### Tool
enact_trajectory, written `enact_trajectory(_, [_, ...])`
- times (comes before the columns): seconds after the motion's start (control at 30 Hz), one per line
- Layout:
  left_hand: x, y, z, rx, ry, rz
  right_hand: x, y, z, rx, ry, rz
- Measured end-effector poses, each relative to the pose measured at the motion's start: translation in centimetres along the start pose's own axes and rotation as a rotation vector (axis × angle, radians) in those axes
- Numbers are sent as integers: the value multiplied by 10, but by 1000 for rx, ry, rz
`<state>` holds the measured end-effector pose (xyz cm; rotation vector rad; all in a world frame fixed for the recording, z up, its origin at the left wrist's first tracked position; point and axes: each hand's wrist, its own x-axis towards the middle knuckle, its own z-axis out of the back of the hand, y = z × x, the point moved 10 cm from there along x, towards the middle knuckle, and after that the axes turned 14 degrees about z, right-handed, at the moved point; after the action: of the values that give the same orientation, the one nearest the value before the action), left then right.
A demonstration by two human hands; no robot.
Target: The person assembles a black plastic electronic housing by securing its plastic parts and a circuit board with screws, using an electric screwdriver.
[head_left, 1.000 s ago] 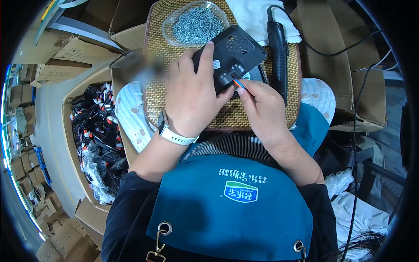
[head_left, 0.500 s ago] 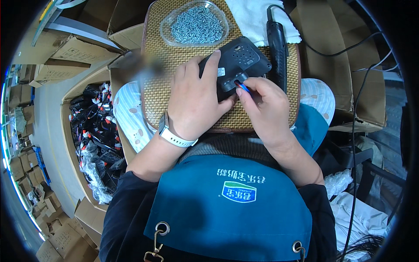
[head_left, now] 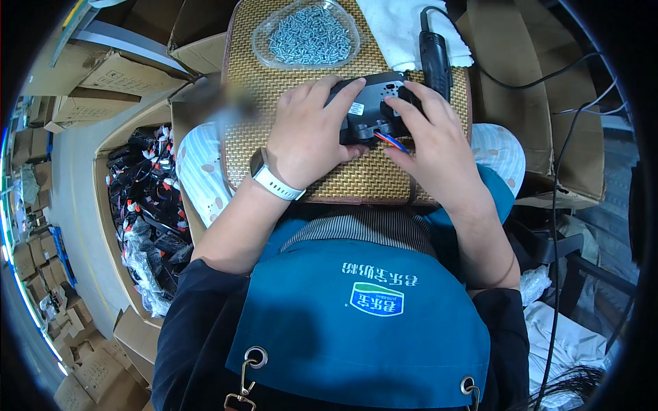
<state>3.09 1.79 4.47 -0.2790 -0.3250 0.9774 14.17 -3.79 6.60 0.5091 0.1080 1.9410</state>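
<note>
Between my hands is a black plastic device housing (head_left: 373, 103) with small holes and a white label on its upward face. Red and blue wires (head_left: 391, 141) come out of its near edge. My left hand (head_left: 308, 127) grips the left end, thumb at the near edge and fingers over the top. Around the right end, my right hand (head_left: 435, 133) has its fingers on the top and its thumb beside the wires. The underside of the housing is hidden.
A clear tray of small screws (head_left: 308, 38) lies at the far side of the woven board (head_left: 274, 89). A black corded electric screwdriver (head_left: 434, 61) rests at right by a white cloth (head_left: 391, 27). At left, a cardboard box (head_left: 103, 205) holds wired black parts.
My right hand has let go of the wires and taken hold of the housing's right end. The housing has turned and tilted, its near edge now facing me more squarely.
</note>
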Motion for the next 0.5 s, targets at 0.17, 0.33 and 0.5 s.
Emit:
enact_trajectory(0.17, [-2, 6, -7, -53, 13, -34, 7, -10, -1, 142, 21, 37])
enact_trajectory(0.33, [-6, 6, -4, -96, 7, -100, 16, -13, -19, -17, 166, 178])
enact_trajectory(0.5, [-15, 25, -1, -91, 37, 10, 19, -15, -22, -2, 163, 141])
